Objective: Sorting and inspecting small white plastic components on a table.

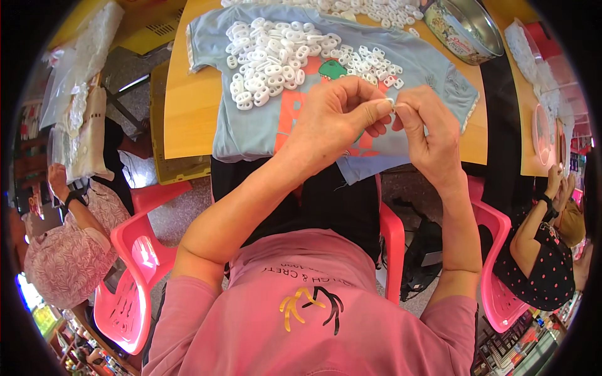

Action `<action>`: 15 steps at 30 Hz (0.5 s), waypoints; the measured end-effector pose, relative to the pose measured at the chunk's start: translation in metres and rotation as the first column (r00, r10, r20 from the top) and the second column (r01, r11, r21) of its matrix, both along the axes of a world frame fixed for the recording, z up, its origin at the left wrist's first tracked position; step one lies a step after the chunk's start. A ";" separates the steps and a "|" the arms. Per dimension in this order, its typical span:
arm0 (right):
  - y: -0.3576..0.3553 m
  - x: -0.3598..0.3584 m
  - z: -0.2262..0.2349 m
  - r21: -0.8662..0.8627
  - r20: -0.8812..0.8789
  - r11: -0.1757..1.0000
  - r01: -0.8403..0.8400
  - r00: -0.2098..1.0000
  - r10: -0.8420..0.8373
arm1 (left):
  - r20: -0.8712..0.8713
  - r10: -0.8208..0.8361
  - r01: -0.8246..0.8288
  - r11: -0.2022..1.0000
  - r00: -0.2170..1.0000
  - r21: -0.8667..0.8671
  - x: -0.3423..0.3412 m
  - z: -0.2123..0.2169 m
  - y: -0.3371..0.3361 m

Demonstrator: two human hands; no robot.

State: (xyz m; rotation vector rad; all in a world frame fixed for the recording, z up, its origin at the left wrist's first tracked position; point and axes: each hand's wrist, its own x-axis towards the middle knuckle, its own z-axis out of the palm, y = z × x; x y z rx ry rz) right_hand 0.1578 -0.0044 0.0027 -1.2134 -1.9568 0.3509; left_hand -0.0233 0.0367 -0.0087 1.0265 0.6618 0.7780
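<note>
My left hand (338, 119) and my right hand (433, 131) meet above the table, thumbs and fingertips pinched together. Between them is a small white plastic piece (391, 102), mostly hidden by the fingers. Under my hands a grey-blue T-shirt (241, 135) with an orange print lies spread out. A big pile of white oval two-holed plastic pieces (273, 59) rests on it, left of my hands. Just beyond my fingers is a smaller heap of similar little white pieces (370, 64), with a green patch (332, 69) beside it.
More white pieces (376, 11) lie along the table's far side. A round metal tin (465, 31) stands at the far right of the wooden table (194, 119). People sit on both sides, near pink chairs (135, 276). Clear plastic bags (81, 75) hang at the left.
</note>
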 end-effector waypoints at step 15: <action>0.008 -0.050 0.003 -0.526 -0.365 0.822 -0.220 0.931 0.015 | -0.067 0.227 -0.231 0.972 0.971 -0.045 -0.060 -0.010 -0.030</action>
